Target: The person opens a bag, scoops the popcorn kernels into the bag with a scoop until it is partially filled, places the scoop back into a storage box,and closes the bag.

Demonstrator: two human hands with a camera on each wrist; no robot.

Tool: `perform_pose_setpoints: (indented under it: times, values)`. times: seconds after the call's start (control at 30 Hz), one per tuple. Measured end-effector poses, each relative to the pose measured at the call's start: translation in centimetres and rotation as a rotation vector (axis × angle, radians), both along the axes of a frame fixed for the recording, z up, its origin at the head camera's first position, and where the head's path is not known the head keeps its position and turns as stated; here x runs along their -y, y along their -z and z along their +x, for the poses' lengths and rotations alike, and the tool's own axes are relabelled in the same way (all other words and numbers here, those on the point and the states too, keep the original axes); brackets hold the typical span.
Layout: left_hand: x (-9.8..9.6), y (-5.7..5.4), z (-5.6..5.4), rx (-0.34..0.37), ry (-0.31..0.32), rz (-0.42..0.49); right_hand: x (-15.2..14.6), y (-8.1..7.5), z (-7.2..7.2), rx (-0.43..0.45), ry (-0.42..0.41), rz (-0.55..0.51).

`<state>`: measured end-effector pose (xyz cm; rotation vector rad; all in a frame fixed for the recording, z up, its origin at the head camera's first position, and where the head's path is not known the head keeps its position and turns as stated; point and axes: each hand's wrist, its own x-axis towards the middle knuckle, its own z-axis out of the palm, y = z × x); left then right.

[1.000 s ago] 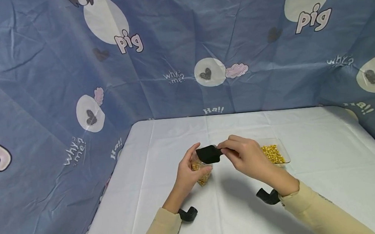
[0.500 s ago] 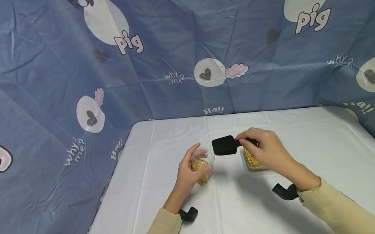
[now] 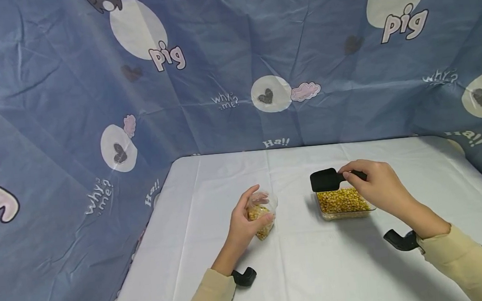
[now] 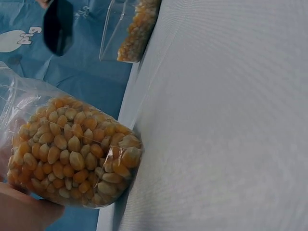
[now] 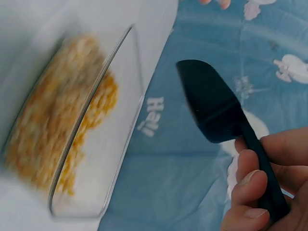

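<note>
A clear plastic bag [image 4: 72, 149] of corn kernels stands on the white table, its lower part plump and its upper part loose. My left hand [image 3: 243, 224] holds it, the thumb on the near side and the fingers on the far side. My right hand [image 3: 377, 184] grips the handle of a black scoop [image 5: 207, 96] between thumb and fingers. In the head view the scoop's blade overlaps the back left of a clear rectangular container [image 3: 345, 216]. Corn kernels [image 5: 57, 110] fill much of this container; in the right wrist view they slope up toward one side.
A white cloth covers the table [image 3: 307, 269], and a blue printed curtain [image 3: 216, 66] hangs behind and at the left. Black curved mounts [image 3: 399, 241] sit on both wrists. Table surface shows between the bag and the container.
My right hand has carried the scoop from the bag's mouth rightward to over the container, uncovering the bag's top. My left hand and the bag stay in place.
</note>
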<state>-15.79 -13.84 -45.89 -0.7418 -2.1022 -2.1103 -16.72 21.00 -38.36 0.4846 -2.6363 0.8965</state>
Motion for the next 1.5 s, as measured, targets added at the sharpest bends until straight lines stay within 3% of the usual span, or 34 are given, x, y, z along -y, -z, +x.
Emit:
perform_pose_setpoints:
  times: [0.2, 0.4, 0.7, 0.9, 1.07, 1.3, 1.5]
  values:
    - [0.1, 0.1, -0.1, -0.011, 0.011, -0.003, -1.6, 0.6, -0.7, 0.08, 0.01, 0.053]
    - [0.1, 0.0, 0.0, -0.026, 0.002, -0.017, -1.4, 2.1, -1.5, 0.161, -0.028, 0.078]
    - [-0.2, 0.3, 0.0, -0.015, 0.017, 0.01, -2.2, 3.2, -1.8, 0.201, -0.035, 0.135]
    - [0.0, 2.4, -1.1, -0.008, -0.011, -0.009, -3.8, 2.6, -1.6, 0.223, 0.002, 0.188]
    - [0.2, 2.9, -1.5, -0.015, -0.016, -0.015, -4.5, 1.4, -1.1, 0.211, 0.033, 0.247]
    - [0.2, 2.8, -1.4, -0.02, -0.006, 0.003, -4.0, -0.4, -0.1, 0.093, 0.022, 0.375]
    - [-0.1, 1.0, -0.4, -0.032, 0.006, 0.017, -3.1, -0.9, 0.7, 0.103, -0.008, 0.44]
